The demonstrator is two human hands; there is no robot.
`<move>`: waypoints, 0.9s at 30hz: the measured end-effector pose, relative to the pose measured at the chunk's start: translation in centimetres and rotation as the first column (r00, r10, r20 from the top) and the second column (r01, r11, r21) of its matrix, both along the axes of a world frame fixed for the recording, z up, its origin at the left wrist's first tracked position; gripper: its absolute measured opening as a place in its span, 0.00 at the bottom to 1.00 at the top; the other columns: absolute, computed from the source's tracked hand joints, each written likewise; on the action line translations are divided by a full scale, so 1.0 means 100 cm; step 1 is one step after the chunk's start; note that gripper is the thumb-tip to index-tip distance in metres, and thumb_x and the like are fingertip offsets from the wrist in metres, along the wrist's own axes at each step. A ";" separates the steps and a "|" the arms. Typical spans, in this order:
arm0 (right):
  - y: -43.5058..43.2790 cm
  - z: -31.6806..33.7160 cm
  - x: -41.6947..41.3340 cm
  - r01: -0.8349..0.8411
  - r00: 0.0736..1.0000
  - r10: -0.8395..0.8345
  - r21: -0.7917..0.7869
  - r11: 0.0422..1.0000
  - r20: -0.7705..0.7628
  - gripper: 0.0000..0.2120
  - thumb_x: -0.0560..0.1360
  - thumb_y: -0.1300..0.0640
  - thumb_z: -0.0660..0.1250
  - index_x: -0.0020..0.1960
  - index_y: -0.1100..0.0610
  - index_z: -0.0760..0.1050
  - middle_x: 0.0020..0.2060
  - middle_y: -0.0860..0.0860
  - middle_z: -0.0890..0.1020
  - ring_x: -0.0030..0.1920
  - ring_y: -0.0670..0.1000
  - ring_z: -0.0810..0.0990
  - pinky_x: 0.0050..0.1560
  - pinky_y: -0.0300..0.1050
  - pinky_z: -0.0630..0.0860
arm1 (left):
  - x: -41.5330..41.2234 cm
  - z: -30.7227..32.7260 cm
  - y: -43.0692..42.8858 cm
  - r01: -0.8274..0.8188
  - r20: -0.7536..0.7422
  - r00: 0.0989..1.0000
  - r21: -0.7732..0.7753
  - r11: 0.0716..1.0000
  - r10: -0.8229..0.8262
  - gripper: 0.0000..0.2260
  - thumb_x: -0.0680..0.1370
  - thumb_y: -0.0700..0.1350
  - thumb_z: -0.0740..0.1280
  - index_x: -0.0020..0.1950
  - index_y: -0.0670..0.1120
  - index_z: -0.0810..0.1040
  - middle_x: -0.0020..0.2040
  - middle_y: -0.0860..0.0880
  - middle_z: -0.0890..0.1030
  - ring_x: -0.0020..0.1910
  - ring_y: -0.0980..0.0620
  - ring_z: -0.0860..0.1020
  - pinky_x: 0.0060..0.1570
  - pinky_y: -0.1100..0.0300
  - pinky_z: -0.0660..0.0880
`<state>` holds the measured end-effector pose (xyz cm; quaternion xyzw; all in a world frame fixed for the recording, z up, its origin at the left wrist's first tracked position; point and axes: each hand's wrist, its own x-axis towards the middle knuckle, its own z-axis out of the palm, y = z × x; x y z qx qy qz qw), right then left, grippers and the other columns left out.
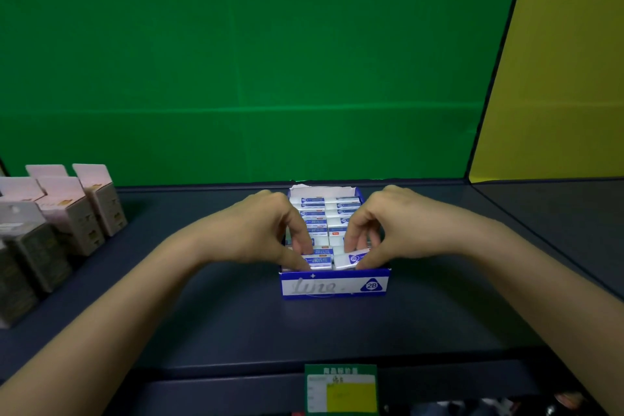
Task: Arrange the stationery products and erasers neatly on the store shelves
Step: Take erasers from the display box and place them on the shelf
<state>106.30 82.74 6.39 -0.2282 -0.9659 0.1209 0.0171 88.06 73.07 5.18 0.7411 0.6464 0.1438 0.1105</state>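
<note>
A blue and white display box (334,285) marked 2B stands on the dark shelf (236,324), filled with rows of white erasers in blue sleeves (319,213). My left hand (266,226) reaches into the box's left front, thumb and fingers pinching an eraser (319,261) in the front row. My right hand (388,223) reaches into the right front and pinches a tilted eraser (353,258) with a 2B mark. The fingertips hide parts of the front rows.
Pink and white product boxes (84,203) and dark packaged items (30,253) stand at the shelf's left. A green back panel (236,61) and a yellow side panel (567,78) enclose the shelf. A green and yellow price tag (341,388) hangs on the front edge.
</note>
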 end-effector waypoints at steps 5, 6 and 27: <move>0.002 -0.003 -0.001 -0.008 1.000 0.008 -0.046 0.999 -0.011 0.07 0.66 0.57 0.75 0.44 0.52 0.82 0.29 0.41 0.77 0.28 0.35 0.75 0.32 0.26 0.70 | 0.001 -0.003 0.003 0.022 -0.002 1.000 0.024 0.999 -0.022 0.07 0.67 0.47 0.76 0.43 0.50 0.84 0.41 0.53 0.84 0.37 0.50 0.77 0.34 0.69 0.68; 0.002 -0.003 -0.001 -0.011 1.000 0.010 -0.046 0.999 -0.017 0.07 0.66 0.57 0.75 0.44 0.52 0.82 0.28 0.41 0.77 0.28 0.35 0.75 0.32 0.26 0.70 | 0.001 -0.003 0.003 0.025 0.003 1.000 0.024 0.999 -0.025 0.07 0.67 0.47 0.76 0.43 0.50 0.84 0.41 0.53 0.84 0.37 0.49 0.77 0.35 0.67 0.69; 0.007 -0.007 0.001 -0.031 0.997 0.023 -0.114 0.993 -0.074 0.06 0.66 0.60 0.75 0.43 0.55 0.83 0.31 0.44 0.82 0.30 0.37 0.79 0.36 0.26 0.72 | -0.002 -0.010 0.007 0.086 0.081 0.993 0.008 0.996 -0.086 0.07 0.68 0.45 0.75 0.44 0.48 0.85 0.41 0.51 0.83 0.35 0.54 0.75 0.38 0.60 0.72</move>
